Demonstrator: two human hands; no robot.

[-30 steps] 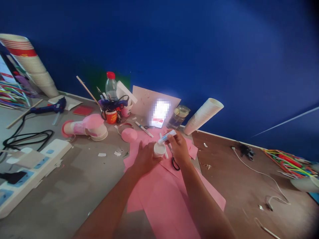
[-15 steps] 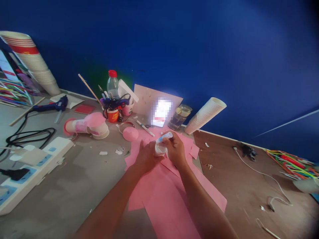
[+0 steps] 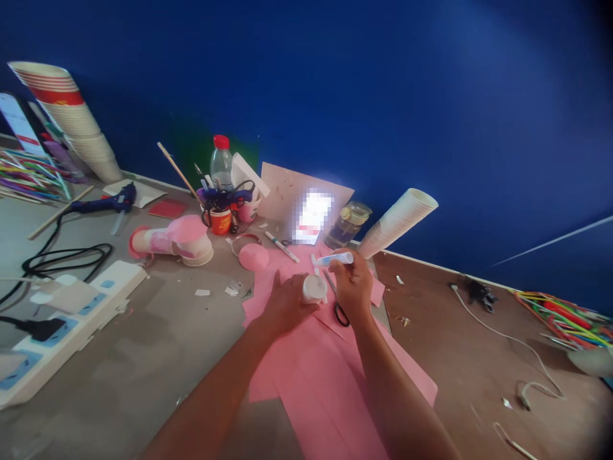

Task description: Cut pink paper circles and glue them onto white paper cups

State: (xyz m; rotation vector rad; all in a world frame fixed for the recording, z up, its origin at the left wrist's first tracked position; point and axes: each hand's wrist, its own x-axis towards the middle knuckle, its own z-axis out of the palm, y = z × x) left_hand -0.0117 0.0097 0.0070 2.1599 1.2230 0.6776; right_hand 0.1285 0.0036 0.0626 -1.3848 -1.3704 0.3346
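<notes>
My left hand (image 3: 286,301) is wrapped round a small white paper cup (image 3: 314,287), whose round end faces up toward me. In my right hand (image 3: 355,284) is a white and blue glue stick (image 3: 334,259), tilted sideways and apart from the cup. Beneath both hands spread several pink paper sheets (image 3: 311,377). Black-handled scissors (image 3: 341,314) lie on the paper beside my right wrist, partly hidden. A round pink paper piece (image 3: 253,257) and a marker pen (image 3: 282,247) rest just beyond my left hand.
A lit phone (image 3: 313,217) leans at the back beside a glass jar (image 3: 350,223) and tilted stacked cups (image 3: 397,220). Leftward are a pink-covered cup assembly (image 3: 172,241), a glue gun (image 3: 108,201) and a power strip (image 3: 90,319). A white cable (image 3: 507,326) lies right.
My right hand has drawn the glue stick away from the cup, to the right. The cup's round end and the scissors now show more. My left hand keeps its hold.
</notes>
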